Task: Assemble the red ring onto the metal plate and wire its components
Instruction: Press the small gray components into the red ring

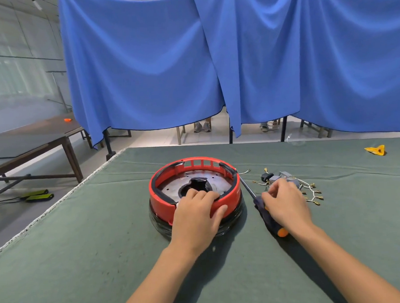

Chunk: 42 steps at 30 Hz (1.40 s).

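Steadying the red ring (229, 193) on its metal plate (173, 187), the left hand (195, 218) curls fingers over the near rim, thumb pressed outside; right of the ring, the right hand (286, 204) closes loosely over the screwdriver (263, 208), beside the wired components (286, 179); keep downward pressure while driving; inside the ring lies only the plate and a black hub (197, 185).

The red ring (194, 186) is sitting upright around a round perforated metal plate (173, 187) with a dark central hub, atop a black base at the table's centre. At its three o'clock, a tangle of white wires (312, 191) with brass terminals and small grey components (283, 176) is lying flat.
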Motion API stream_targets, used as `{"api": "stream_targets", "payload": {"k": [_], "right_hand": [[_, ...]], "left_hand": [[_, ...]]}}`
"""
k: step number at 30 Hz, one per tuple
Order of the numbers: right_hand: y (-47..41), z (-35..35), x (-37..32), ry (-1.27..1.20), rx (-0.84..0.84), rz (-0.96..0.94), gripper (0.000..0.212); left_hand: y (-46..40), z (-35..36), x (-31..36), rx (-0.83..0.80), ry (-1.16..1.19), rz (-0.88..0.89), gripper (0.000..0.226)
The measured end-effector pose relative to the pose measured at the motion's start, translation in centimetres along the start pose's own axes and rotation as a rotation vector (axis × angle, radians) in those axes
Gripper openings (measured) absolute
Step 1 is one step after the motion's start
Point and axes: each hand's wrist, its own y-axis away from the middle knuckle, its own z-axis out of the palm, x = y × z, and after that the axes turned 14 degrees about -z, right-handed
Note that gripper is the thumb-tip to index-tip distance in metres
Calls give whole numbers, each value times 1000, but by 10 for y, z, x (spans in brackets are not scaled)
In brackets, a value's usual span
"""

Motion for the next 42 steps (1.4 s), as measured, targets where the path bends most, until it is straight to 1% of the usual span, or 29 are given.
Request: {"api": "stream_targets", "payload": {"k": [3, 6, 10, 12, 14, 15, 16, 18, 20, 23, 26, 29, 31, 34, 35, 37, 39, 42], "right_hand": [[-5, -1, 13, 39, 73, 27, 14], [-12, -1, 25, 40, 13, 52, 28], [-18, -2, 31, 41, -70, 33, 37], [-19, -1, 30, 58, -98, 41, 41], [-20, -2, 29, 72, -108, 39, 40], [-20, -2, 28, 70, -110, 32, 38], [-20, -3, 27, 55, -107, 27, 35], [-19, -3, 26, -2, -91, 20, 31], [-17, -2, 25, -43, -82, 11, 29], [-16, 1, 26, -86, -68, -9, 22], [-14, 2, 28, -169, 1, -12, 23], [-12, 1, 27, -258, 64, -54, 30], [-10, 1, 25, -262, 54, -89, 36], [-7, 3, 18, -259, 23, -152, 39], [-5, 4, 16, -259, 22, -173, 39], [-2, 5, 13, -254, 27, -210, 39], [-1, 6, 10, -253, 35, -230, 39], [0, 6, 7, -254, 43, -243, 38]], "left_hand": [[-4, 2, -5, 3, 13, 12, 23], [-6, 1, -8, -7, 18, 34, 25], [-15, -11, -20, -37, -62, 154, 25], [-18, -19, -28, -74, -92, 171, 28], [-18, -21, -24, -101, -118, 137, 50], [-16, -18, -17, -89, -131, 110, 59], [-14, -15, -8, -79, -138, 78, 62], [-11, -6, 11, -76, -134, 16, 57], [-9, 5, 22, -44, -106, -10, 52], [-14, 16, 26, -38, -75, -146, 49], [-17, 20, 26, 36, -37, -241, 54], [-17, 14, 18, 120, 41, -320, 64], [-17, 7, 6, 180, 11, -345, 63], [-19, -5, -17, 194, -51, -371, 58], [-19, -9, -24, 218, -52, -368, 50], [-17, -15, -30, 273, -28, -366, 28], [-12, -14, -23, 286, 8, -336, 17], [-5, -5, 1, 221, 93, -251, 23]]}}
